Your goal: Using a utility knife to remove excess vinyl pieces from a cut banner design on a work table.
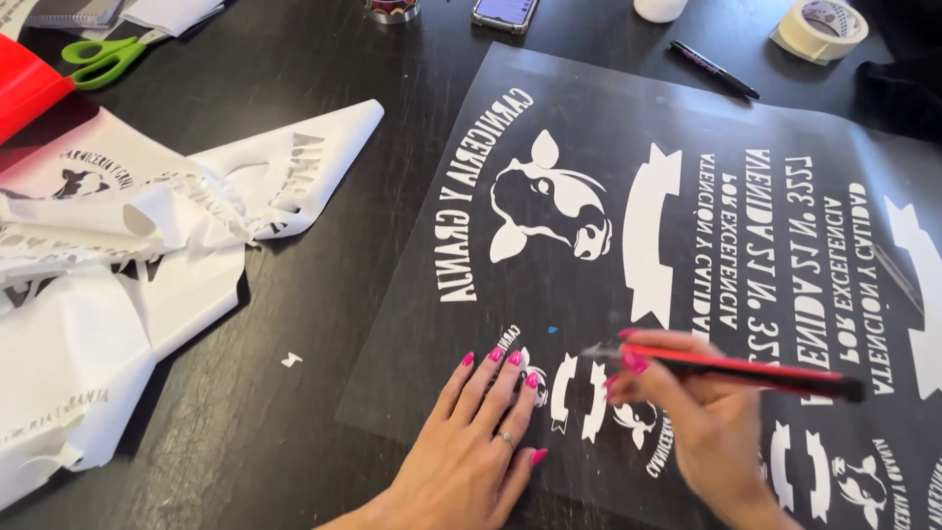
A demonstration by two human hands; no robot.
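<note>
Fingers of the left hand lie flat and spread, holding nothing, pressing down the near edge of the sheet; one finger wears a ring. Right hand has its fingers curled tight round a tool, red and black, pen-like, lying almost level with its blurred tip pointing left, just above the sheet between the two hands

One sheet is here: a clear film over the dark worktop, filling the right half of the scene from near to far. It carries white cut shapes, seen mirrored: one big cow head towards the far left of it, curved lettering around that, ribbon banners and rows of lettering to the right, and a row of smaller copies of the same design along the near edge. Both hands rest on those small copies

To the left lies one crumpled heap of white peeled scraps, with letter-shaped holes in it; one tiny white scrap lies alone near the sheet's left edge

Along the far edge: one pair of green scissors, one red piece at far left, one phone, one black marker, one roll of tape
</note>
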